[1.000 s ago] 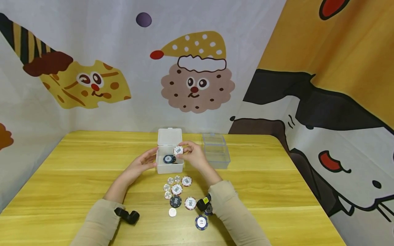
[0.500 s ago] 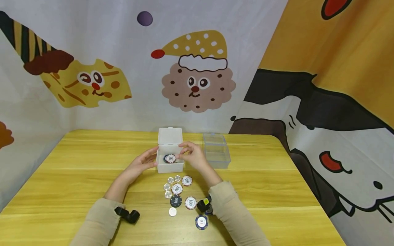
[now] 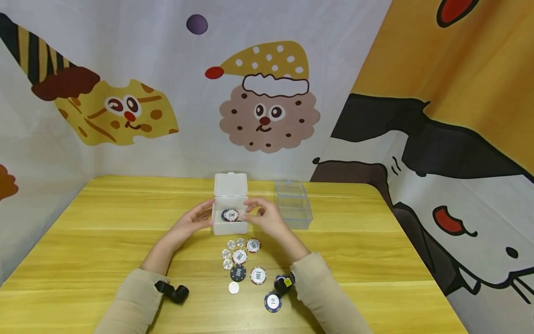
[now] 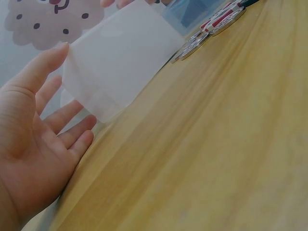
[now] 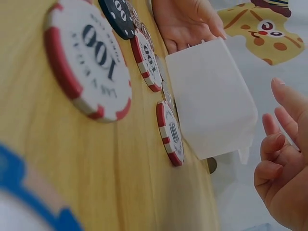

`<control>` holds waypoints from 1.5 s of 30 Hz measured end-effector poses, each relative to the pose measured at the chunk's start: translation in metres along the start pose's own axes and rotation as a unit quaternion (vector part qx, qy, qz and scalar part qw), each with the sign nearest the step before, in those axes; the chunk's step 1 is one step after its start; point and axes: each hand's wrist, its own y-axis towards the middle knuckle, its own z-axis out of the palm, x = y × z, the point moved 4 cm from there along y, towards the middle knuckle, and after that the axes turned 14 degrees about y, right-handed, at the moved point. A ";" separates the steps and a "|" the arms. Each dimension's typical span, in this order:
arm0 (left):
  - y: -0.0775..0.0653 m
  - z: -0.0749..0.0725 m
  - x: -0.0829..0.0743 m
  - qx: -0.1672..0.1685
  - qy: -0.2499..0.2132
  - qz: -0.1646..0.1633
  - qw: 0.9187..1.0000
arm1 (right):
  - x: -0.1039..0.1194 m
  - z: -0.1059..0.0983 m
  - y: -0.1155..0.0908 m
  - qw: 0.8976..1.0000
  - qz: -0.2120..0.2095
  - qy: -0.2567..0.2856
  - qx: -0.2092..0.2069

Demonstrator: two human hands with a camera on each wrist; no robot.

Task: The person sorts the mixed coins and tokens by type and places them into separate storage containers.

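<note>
A white lidded box (image 3: 230,228) stands with its lid up at the back middle of the table. Inside it, a white 100 poker chip (image 3: 231,215) lies over a dark-edged chip. My left hand (image 3: 191,220) rests against the box's left side; the left wrist view has the thumb at one edge and the fingers loosely extended along the side. Over the box's right rim is my right hand (image 3: 263,216). In the right wrist view its fingers (image 5: 293,96) are loosely bent, with nothing between them, apart from the box.
A clear plastic box (image 3: 294,215) with its lid up stands to the right. In front of the white box lie several chips, among them a black chip (image 3: 238,273), a blue-edged 10 chip (image 3: 273,302), a silvery disc (image 3: 234,287) and small shiny discs (image 3: 226,254).
My right hand has lowered the white 100 chip into the box, released it, and drawn back slightly right and nearer. The left hand stays at the box.
</note>
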 end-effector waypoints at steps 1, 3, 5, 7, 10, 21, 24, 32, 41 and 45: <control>0.000 0.000 0.000 0.000 0.000 0.000 1.000 | 0.000 -0.001 -0.002 1.000 -0.001 0.000 0.002; 0.000 0.000 0.000 0.000 0.001 0.001 1.000 | -0.001 -0.002 -0.005 1.000 -0.005 -0.003 0.007; 0.000 0.000 0.000 -0.001 0.001 -0.001 1.000 | -0.007 -0.004 -0.008 1.000 -0.004 -0.004 0.006; 0.000 0.000 0.000 -0.001 0.002 -0.002 1.000 | -0.008 -0.006 -0.012 1.000 -0.002 -0.004 0.010; 0.000 0.000 0.000 -0.002 0.001 -0.004 1.000 | -0.009 -0.007 -0.018 1.000 0.012 0.001 0.012; 0.001 0.000 0.000 -0.002 -0.001 -0.001 1.000 | -0.009 -0.013 -0.037 0.998 0.050 -0.009 0.032; 0.001 -0.001 0.000 -0.002 -0.001 0.001 1.000 | -0.009 -0.014 -0.041 0.997 0.056 -0.021 0.043; 0.001 0.000 0.000 -0.001 0.001 0.000 1.000 | -0.012 -0.017 -0.047 0.994 0.060 -0.051 0.075; 0.001 0.000 0.000 0.000 0.001 -0.002 1.000 | -0.018 -0.021 -0.052 0.990 0.072 -0.065 0.100; 0.000 0.000 0.000 0.000 0.001 -0.002 1.000 | -0.022 -0.021 -0.053 0.989 0.078 -0.065 0.110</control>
